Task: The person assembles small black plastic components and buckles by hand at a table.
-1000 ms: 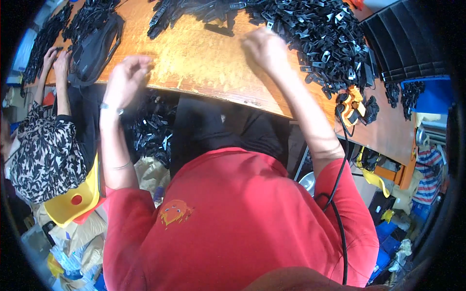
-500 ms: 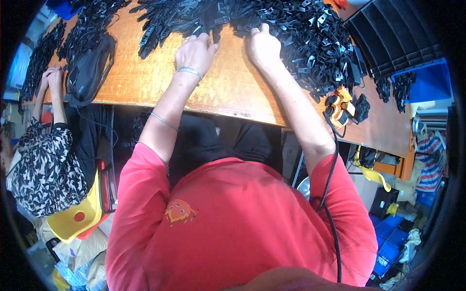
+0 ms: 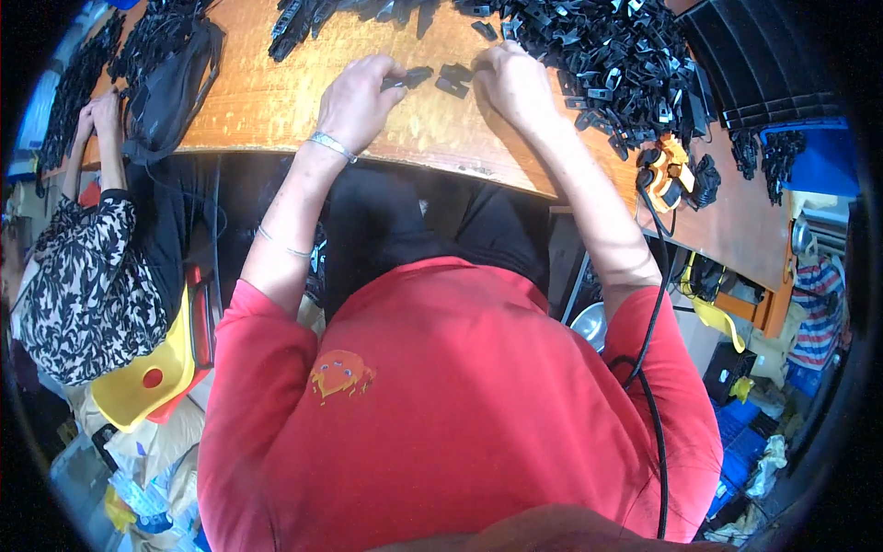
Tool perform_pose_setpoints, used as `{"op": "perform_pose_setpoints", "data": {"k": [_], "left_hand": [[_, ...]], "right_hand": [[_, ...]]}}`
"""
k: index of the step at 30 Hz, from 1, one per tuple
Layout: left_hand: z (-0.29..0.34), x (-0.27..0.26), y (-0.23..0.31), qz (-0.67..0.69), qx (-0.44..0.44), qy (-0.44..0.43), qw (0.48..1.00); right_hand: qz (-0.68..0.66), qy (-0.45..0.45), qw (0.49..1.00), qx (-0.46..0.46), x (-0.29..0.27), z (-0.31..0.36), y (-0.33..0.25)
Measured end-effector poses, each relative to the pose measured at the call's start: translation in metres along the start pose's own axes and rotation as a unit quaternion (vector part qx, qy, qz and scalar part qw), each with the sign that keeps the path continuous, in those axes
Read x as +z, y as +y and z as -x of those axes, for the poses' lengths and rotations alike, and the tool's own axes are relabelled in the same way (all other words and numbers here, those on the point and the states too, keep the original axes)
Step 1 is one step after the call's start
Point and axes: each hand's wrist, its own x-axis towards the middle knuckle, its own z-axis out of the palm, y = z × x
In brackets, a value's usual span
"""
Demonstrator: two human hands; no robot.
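Note:
My left hand (image 3: 357, 103) is closed, pinching a small black plastic part (image 3: 414, 76) over the wooden table. A short gap to the right, my right hand (image 3: 515, 85) is closed at the end of another black plastic piece (image 3: 453, 79). The two pieces face each other without touching; their exact kind is too small and blurred to tell. Beyond my right hand spreads a big pile of small black plastic parts (image 3: 616, 55), some with shiny metal bits. Longer black parts (image 3: 299, 26) lie at the table's far side.
A black ribbed tray (image 3: 763, 64) leans beside a blue bin (image 3: 823, 166) at right. An orange-and-black device (image 3: 666, 173) with a cable sits near the table edge. At left, a co-worker's hands (image 3: 99, 112) rest near a black bag (image 3: 175, 92) and more black parts.
Both hands have drawn back from the far pile toward me, each now with a black plastic part at its fingertips. My view has shifted slightly.

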Motion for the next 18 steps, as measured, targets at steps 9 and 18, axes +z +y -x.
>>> {"op": "perform_pose_setpoints", "data": {"k": [9,18], "left_hand": [[0.014,-0.007,-0.009,-0.021,-0.002,0.048,0.999],[0.017,-0.013,-0.014,0.044,-0.037,-0.003,0.998]], "right_hand": [[0.029,-0.042,0.997,0.052,-0.019,0.012,-0.024],[-0.102,-0.008,0.995,-0.012,-0.001,0.023,-0.062]]}}
